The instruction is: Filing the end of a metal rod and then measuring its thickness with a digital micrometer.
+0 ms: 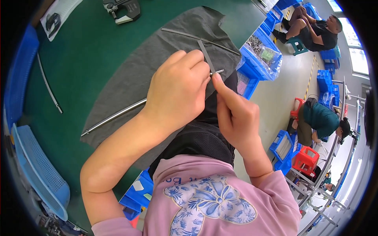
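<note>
My left hand [177, 86] is closed around a slim shiny metal rod [114, 117]. The rod runs across a dark grey cloth [130, 84], and its narrow tip shows past my fingers. Pinched in my right hand [238, 118] is a thin, flat grey strip that looks like a file [206, 55]. It crosses the rod close to the tip and seems to touch it, though fingers partly hide the contact. A second long, thin grey strip [197, 38] lies on the cloth beyond my hands.
A micrometer [124, 11] and a paper sheet [59, 17] lie on the green bench [90, 39]. Another thin rod [48, 84] lies at left, near blue baskets [39, 169]. Blue bins [262, 59] with small parts stand right. Several people sit farther right, near red stools [305, 159].
</note>
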{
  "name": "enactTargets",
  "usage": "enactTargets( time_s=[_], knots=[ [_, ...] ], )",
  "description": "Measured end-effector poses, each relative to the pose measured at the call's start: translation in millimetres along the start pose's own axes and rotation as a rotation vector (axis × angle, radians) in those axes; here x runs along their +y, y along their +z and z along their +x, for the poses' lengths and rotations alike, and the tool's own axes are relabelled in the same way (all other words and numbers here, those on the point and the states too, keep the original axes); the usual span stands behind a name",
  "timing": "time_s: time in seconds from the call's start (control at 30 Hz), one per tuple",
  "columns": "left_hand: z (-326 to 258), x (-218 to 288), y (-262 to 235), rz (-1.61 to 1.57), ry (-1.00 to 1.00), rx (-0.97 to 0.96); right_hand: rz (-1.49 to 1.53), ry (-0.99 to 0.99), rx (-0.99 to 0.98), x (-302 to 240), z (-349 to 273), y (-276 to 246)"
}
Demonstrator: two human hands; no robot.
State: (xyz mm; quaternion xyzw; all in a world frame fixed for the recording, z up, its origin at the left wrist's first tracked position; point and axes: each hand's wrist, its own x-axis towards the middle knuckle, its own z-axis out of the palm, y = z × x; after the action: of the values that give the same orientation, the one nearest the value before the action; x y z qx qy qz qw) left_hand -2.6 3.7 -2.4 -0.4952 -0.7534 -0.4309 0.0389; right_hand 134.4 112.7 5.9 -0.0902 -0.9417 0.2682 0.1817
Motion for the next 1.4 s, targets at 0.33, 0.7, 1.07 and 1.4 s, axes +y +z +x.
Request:
enactTargets(
  time_s=[0.33,0.7,1.07,1.4],
  knots=[
    [1.4,3.4,-1.9,-0.018,-0.015,0.003,-0.017,0.003,0.005,-1.1,5.9,-2.4],
    [-0.2,0.6,-0.1,-0.006,-0.027,-0.015,-0.016,0.012,-0.002,0.2,-5.5,0.5],
    [-1.8,1.3,0.5,-0.133,-0.149,0.002,0.059,0.059,-0.033,-7.8,-14.6,-14.8],
    [-2.9,0.0,-2.8,-0.073,-0.104,0.002,0.099,-0.036,0.323,10.2,-14.9,-24.6]
  ],
)
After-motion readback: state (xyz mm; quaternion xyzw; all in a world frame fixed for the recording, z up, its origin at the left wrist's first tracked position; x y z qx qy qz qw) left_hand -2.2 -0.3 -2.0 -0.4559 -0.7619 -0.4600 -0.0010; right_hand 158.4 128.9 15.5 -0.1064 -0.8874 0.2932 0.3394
